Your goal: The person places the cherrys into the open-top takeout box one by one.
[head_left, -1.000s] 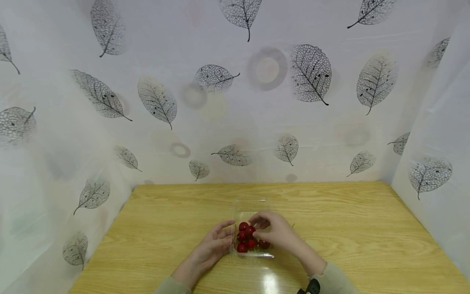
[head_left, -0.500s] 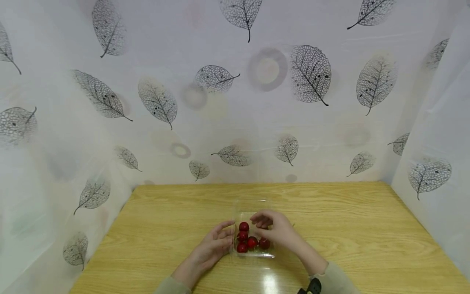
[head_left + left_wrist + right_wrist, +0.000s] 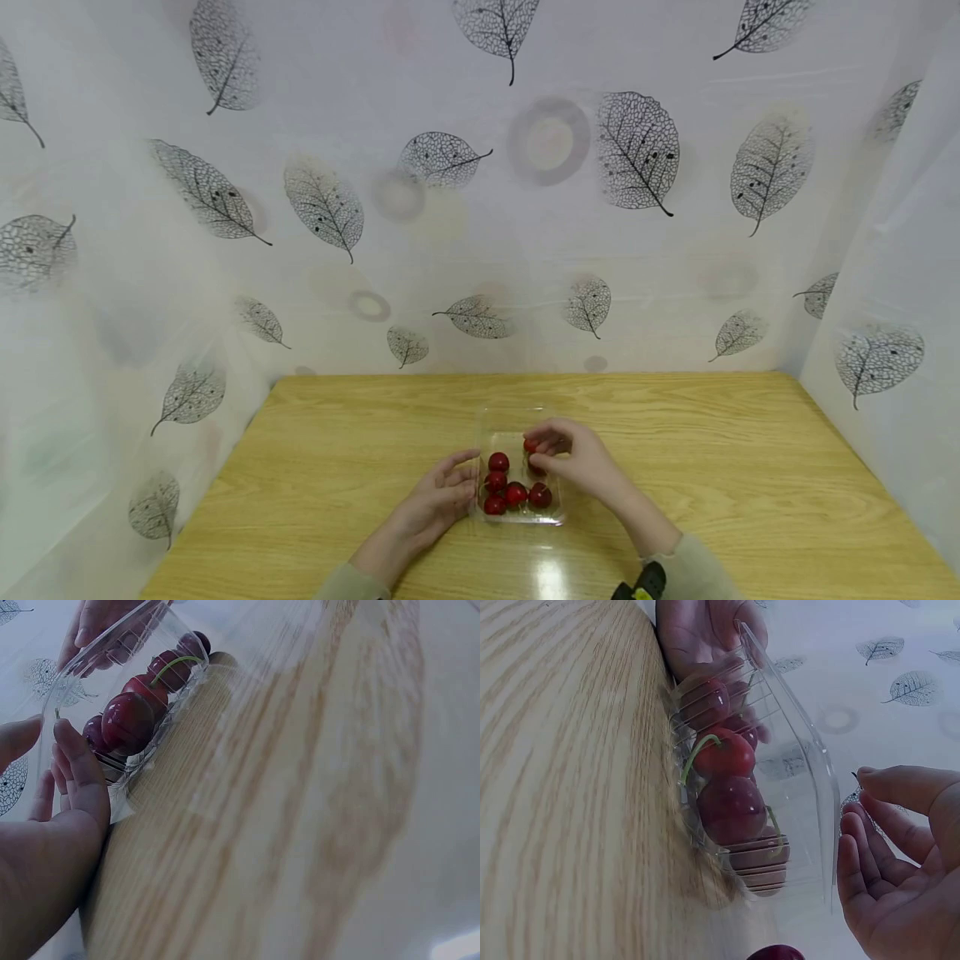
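A clear plastic box [image 3: 517,522] with several dark red cherries [image 3: 129,721] stands on the table before me. Slightly bent fingers of my left hand [image 3: 435,502] rest along its left wall. The left thumb lies apart from them. My right hand [image 3: 581,457] is over the box's right side. Its thumb and fingertips pinch a bright red cherry [image 3: 531,445], partly hidden by the fingers. A thin dark stem [image 3: 855,778] shows at those fingertips in the right wrist view. Just below lies another cherry [image 3: 537,468], half covered by the thumb.
The light wooden table [image 3: 337,433] reaches to a pale sheet [image 3: 525,242] printed with leaves behind and at both sides. A dark device [image 3: 642,581] is strapped to the right wrist.
My right hand has moved from the middle of the box to its right side, slightly away from me. A cherry has left the middle. My left hand stays in place.
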